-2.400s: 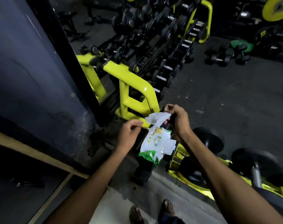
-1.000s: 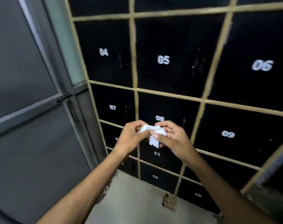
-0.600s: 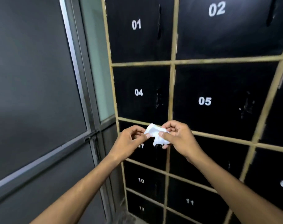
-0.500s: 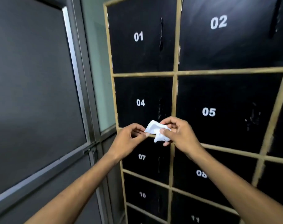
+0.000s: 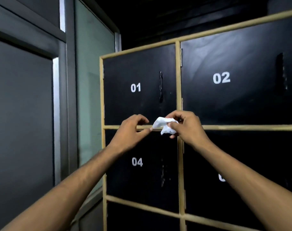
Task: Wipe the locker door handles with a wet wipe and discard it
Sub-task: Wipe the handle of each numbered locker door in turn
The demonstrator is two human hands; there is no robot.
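Observation:
A crumpled white wet wipe (image 5: pixel 161 125) is pinched in my right hand (image 5: pixel 187 126), in front of the frame bar between lockers 01 and 04. My left hand (image 5: pixel 131 130) hovers just left of it with loosely curled fingers; only its thumb tip reaches the wipe's left corner. Locker 01's dark vertical handle (image 5: pixel 160 87) is directly above the wipe. Locker 02's handle (image 5: pixel 281 72) is at the upper right. Locker 04's handle (image 5: pixel 162 172) is below my hands.
The black numbered locker doors sit in a tan frame (image 5: pixel 178 77). A grey panelled wall (image 5: pixel 22 114) and a frosted glass strip (image 5: pixel 90 97) stand close on the left. More locker rows run below and to the right.
The view has climbed from the lower locker rows to 01 and 02. Both hands rose with the wipe. My left fingers have come off it; only the thumb still touches it.

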